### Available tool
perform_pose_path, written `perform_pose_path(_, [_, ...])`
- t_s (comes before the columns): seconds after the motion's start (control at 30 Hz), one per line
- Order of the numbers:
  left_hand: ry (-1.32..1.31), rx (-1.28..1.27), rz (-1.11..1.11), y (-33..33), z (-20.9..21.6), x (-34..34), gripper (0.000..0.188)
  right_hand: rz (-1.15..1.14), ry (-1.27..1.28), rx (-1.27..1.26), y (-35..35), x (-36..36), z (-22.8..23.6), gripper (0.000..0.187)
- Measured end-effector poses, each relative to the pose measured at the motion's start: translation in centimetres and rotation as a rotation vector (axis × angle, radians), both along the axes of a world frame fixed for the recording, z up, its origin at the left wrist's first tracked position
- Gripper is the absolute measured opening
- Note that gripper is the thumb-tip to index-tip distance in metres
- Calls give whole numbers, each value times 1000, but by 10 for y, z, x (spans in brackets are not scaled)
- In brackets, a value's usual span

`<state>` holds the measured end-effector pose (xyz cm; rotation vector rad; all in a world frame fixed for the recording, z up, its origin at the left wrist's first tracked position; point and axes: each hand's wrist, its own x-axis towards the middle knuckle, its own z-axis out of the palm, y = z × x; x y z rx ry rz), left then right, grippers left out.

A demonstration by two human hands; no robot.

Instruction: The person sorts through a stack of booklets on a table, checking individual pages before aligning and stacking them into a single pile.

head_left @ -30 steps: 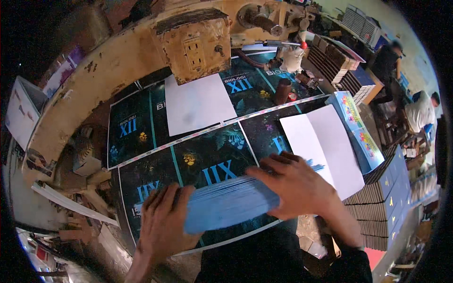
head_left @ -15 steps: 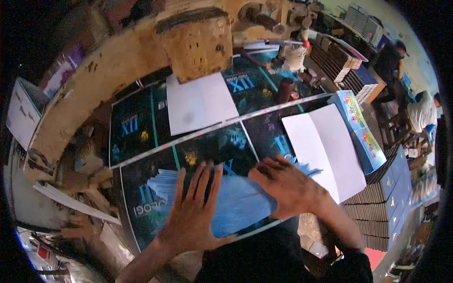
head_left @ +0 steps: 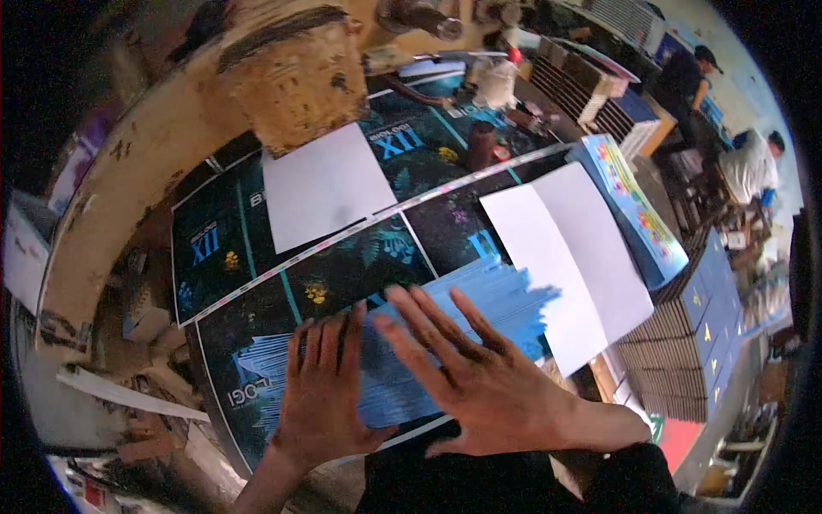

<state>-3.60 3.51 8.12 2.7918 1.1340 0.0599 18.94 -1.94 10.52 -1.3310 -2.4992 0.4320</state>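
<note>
Fanned-out blue paper strips [head_left: 505, 300] lie in a long slanting band across a dark printed sheet [head_left: 411, 257] in front of me. My left hand [head_left: 330, 377] rests flat over the left part of the strips, fingers stretched forward and close together. Over the middle of the band, my right hand [head_left: 479, 385] is spread palm down, its fingertips beside those of the left. Both hands are open, and neither grips anything. The strips under the palms are hidden. The band's ragged right end reaches a folded white sheet [head_left: 561, 248].
A worn yellowish machine block [head_left: 300, 86] stands beyond a white sheet [head_left: 325, 193]. At right are a blue stack with colourful print [head_left: 634, 206] and piled dark-blue books [head_left: 676, 334]. A dark jar [head_left: 482, 146] stands farther back. Two people [head_left: 685, 86] are at the far right.
My right hand has moved left from the strips' right end to their middle and spread its fingers, uncovering that end. My left hand stays on the left part. The view has shifted slightly.
</note>
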Motion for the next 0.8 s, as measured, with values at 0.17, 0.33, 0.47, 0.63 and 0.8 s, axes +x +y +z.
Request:
perform_pose_path(0.17, [-7, -85, 28, -1, 0, 1, 116, -106, -413, 400, 5, -13, -54, 128])
perform_pose_path(0.33, [-100, -74, 59, -24, -18, 3, 102, -47, -114, 96, 25, 8, -33, 107])
perform_pose_path(0.47, [-54, 106, 222, -37, -28, 27, 102, -87, -23, 228, 24, 13, -51, 107])
perform_pose_path(0.63, [-46, 70, 299, -32, -23, 30, 97, -125, -82, 300, 17, -4, -52, 105])
perform_pose_path(0.8, [22, 255, 263, -27, -54, 15, 90, -357, 84, 215, -8, -45, -58, 84])
